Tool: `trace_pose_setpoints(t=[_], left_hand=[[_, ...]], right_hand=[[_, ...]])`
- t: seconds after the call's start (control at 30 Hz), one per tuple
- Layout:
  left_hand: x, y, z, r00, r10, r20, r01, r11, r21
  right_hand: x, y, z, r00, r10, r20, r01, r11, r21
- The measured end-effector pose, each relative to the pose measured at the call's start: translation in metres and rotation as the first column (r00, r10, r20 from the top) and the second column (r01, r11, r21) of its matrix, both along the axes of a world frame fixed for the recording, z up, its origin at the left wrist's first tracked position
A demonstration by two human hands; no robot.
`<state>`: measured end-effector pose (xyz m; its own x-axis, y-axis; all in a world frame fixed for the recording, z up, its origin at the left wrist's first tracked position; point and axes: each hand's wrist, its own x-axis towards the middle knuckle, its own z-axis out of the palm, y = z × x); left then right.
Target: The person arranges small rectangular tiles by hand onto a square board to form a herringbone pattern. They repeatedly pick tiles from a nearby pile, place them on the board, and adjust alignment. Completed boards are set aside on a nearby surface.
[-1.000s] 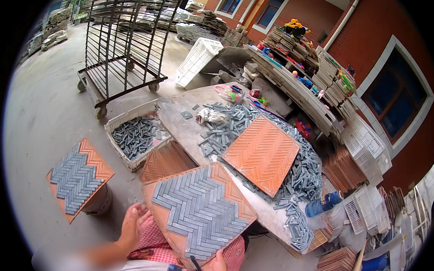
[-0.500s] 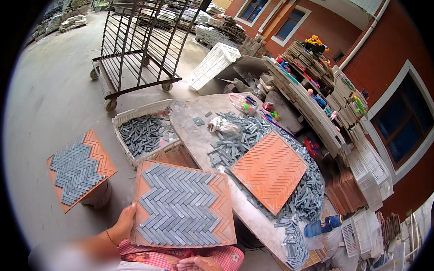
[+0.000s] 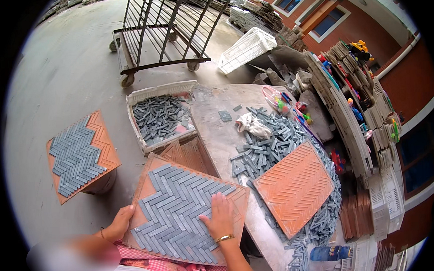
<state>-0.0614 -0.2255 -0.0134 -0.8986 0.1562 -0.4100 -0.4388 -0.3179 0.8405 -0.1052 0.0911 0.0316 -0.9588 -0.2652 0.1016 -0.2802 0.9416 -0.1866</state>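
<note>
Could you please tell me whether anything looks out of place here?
Yes: bright toys sit among the slabs, odd beside tile work, and a crumpled white cloth lies on the loose strips.

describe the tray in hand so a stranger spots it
Find the long grey worktable. At its left edge, above pink checked cloth, is a flat orange tray of grey herringbone strips. Only this tray has the left hand and right hand touching it.

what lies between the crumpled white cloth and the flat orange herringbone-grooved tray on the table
In the head view, a heap of loose blue-grey rectangular strips lies between that cloth and tray.
</note>
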Motion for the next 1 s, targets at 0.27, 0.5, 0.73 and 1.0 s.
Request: trace_pose_setpoints(t=[0.27,0.5,0.73,1.0], left_hand=[[0.002,-0.002,-0.008,1.000,0.009,-0.011,-0.009,0.996,-0.087],[0.002,0.003,0.013,1.000,0.014,0.009,-0.012,0.986,-0.169],[0.001,0.007,0.025,0.999,0.020,-0.034,-0.028,0.965,-0.262],[-0.001,0.006,0.023,0.995,0.023,-0.093,-0.051,0.949,-0.312]], right_hand=[[0.000,0.002,0.012,0.997,0.057,0.044,-0.058,0.998,0.032],[-0.028,0.022,0.015,0.976,0.181,-0.118,-0.190,0.979,-0.069],[-0.062,0.012,0.024,0.962,0.256,-0.094,-0.262,0.963,-0.063],[-0.086,0.002,0.044,0.937,0.330,0.111,-0.318,0.941,-0.114]])
